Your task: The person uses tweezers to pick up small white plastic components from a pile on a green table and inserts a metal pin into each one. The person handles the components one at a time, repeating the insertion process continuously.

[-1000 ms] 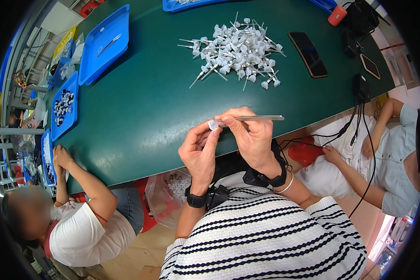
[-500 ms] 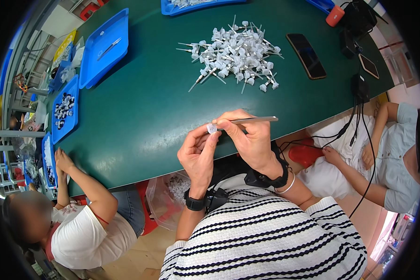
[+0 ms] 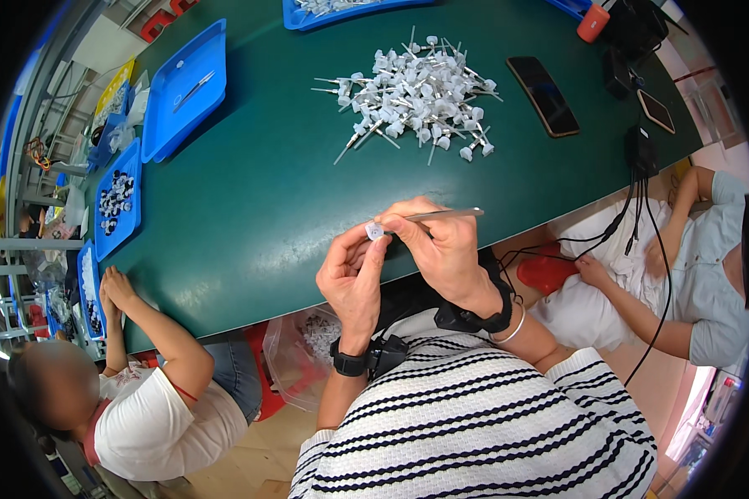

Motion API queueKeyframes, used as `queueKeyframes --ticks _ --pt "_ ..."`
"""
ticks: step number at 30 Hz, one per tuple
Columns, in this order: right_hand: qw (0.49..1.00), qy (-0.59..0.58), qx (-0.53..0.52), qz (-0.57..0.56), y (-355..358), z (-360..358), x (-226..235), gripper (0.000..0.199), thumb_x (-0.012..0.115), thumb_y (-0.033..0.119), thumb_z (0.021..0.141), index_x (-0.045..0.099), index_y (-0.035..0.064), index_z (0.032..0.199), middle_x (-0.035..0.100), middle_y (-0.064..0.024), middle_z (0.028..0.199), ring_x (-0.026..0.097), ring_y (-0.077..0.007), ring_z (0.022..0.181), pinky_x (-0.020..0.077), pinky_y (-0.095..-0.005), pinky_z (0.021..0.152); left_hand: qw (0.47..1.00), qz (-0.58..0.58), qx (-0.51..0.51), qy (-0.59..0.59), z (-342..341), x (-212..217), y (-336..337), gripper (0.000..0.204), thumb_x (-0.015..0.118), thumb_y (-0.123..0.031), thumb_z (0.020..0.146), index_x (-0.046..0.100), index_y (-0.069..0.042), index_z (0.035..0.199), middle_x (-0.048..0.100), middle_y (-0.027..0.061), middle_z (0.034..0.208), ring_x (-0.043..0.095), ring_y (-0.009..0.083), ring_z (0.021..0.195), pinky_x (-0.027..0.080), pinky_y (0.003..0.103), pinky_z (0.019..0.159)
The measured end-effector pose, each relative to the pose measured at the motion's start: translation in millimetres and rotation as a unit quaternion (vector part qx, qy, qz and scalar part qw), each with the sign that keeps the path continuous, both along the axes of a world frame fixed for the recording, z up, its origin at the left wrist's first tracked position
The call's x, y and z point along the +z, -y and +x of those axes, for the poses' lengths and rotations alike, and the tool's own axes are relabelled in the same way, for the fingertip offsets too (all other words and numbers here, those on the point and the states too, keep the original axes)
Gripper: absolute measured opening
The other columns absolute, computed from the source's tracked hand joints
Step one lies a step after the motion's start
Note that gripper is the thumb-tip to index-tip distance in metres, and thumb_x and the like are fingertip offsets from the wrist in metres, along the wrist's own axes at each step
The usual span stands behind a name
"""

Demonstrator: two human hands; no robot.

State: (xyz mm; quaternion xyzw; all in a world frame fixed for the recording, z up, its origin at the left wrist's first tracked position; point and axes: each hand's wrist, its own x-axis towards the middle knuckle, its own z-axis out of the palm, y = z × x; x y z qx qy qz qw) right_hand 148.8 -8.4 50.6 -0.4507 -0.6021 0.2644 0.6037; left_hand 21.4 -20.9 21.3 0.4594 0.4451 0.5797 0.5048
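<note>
Here's the left hand, thumb and forefinger pinched around a small white piece, held up just over the near edge of the green table. And in comes the right hand, right beside it, fingers closed on a slim metal tool whose far end pokes out to the right. The tool's working tip sits right by the white piece; from where I stand I can't tell whether they touch.

Beyond the hands, well apart, sprawls a heap of white parts, many with thin stems sticking out at all angles. A dark phone lies to its right. Over on the left, a big blue tray carries a pair of tweezers, and a smaller blue tray nearer us holds dark and pale bits. At that end, a co-worker's hands rest together at the table's edge.
</note>
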Motion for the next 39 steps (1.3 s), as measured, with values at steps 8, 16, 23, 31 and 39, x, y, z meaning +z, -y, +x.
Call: queueKeyframes --ticks 8,16,23,31,39 --pt "0.999 0.043 0.018 -0.011 -4.5 4.2 4.6 0.010 0.065 0.004 0.087 0.065 -0.0035 0.080 0.067 -0.0087 0.076 0.062 -0.0208 0.057 0.0476 -0.0296 0.050 1.000 -0.004 -0.005 -0.027 -2.0 -7.8 -2.5 0.022 0.066 0.004 0.087 0.061 0.005 0.108 0.068 0.0105 0.099 0.066 0.0128 0.089 0.054 0.024 0.079" --pt "0.999 0.037 0.021 -0.018 -4.6 4.8 6.1 0.010 0.065 0.005 0.087 0.066 -0.0035 0.080 0.067 -0.0091 0.076 0.062 -0.0215 0.058 0.0478 -0.0299 0.052 1.000 0.006 -0.004 -0.009 -2.6 -7.2 -2.9 0.024 0.067 0.003 0.087 0.060 0.005 0.110 0.069 0.0118 0.099 0.066 0.0132 0.089 0.053 0.024 0.080" --pt "0.999 0.041 0.025 -0.024 -6.0 4.1 0.0 0.009 0.066 0.005 0.085 0.066 -0.0029 0.080 0.068 -0.0086 0.076 0.063 -0.0224 0.059 0.0478 -0.0302 0.052 0.997 0.029 -0.002 -0.072 -6.1 -12.8 -2.7 0.021 0.068 0.002 0.087 0.060 0.004 0.106 0.069 0.0109 0.099 0.066 0.0126 0.090 0.053 0.024 0.080" --pt "0.997 0.050 0.037 -0.046 -6.1 2.8 0.6 0.008 0.067 0.004 0.084 0.067 -0.0033 0.081 0.068 -0.0080 0.078 0.063 -0.0208 0.058 0.0476 -0.0301 0.051 0.999 0.020 -0.005 -0.033 -7.2 -15.4 -4.1 0.025 0.066 0.002 0.088 0.060 0.005 0.112 0.069 0.0131 0.101 0.067 0.0145 0.090 0.053 0.025 0.080" --pt "1.000 -0.006 0.001 -0.021 0.2 9.8 1.9 0.008 0.068 0.004 0.086 0.068 -0.0036 0.085 0.070 -0.0070 0.081 0.062 -0.0150 0.058 0.0465 -0.0266 0.051 0.996 -0.014 -0.074 0.047 -11.9 -11.2 -4.6 0.032 0.060 -0.002 0.093 0.053 0.005 0.123 0.067 0.0182 0.110 0.068 0.0205 0.094 0.054 0.027 0.081"
